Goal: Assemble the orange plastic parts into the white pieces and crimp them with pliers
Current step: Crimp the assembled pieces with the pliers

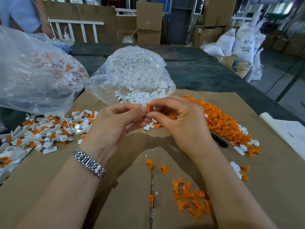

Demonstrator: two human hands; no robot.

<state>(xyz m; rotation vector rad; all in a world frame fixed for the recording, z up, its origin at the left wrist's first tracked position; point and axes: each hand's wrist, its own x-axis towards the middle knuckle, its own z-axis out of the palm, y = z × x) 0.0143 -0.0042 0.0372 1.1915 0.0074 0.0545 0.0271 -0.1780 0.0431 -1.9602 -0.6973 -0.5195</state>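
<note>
My left hand point(115, 124) and my right hand point(179, 119) meet above the cardboard, and both pinch one small orange plastic part point(150, 110) between thumb and fingertips. Whether a white piece is held with it I cannot tell. Behind the hands an open clear bag of white pieces point(133, 80) spills onto the cardboard. A heap of loose orange parts point(222, 123) lies to the right. A pile of joined white-and-orange pieces point(46, 131) lies to the left. A dark-handled tool point(220, 140) lies by my right wrist, mostly hidden.
A second clear bag point(33, 76) with joined pieces stands at the left. More orange parts point(191, 199) are scattered near the front on the cardboard sheet point(49, 179). White paper point(290, 131) lies at the right edge. A person point(21, 14) stands at the far left.
</note>
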